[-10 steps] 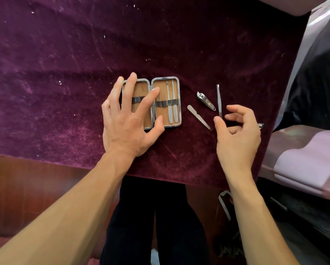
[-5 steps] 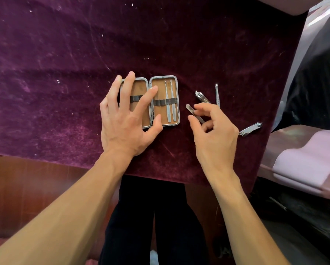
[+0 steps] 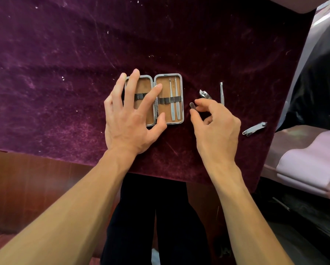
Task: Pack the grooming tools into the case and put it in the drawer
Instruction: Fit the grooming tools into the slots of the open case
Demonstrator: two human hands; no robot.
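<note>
Case [image 3: 169,81] lies open with 2 tools [image 3: 174,104] inside. Left hand [image 3: 129,119] presses it flat; right hand [image 3: 215,125] pinches a file [image 3: 192,105]. 3 loose tools [image 3: 254,128] and the drawer are left.

A: What colour is the cloth [image 3: 64,73] under the case [image 3: 168,74]?
B: Deep purple, with pale specks and scuffs. The case has a silver rim, tan lining and a dark grey band [image 3: 165,100] across each half.
A: And right of the case?
B: A silver file [image 3: 192,105] and clipper [image 3: 254,128], then a pale lilac cushion [image 3: 311,165]. Nearer than the case, red-brown wood [image 3: 36,188].
</note>
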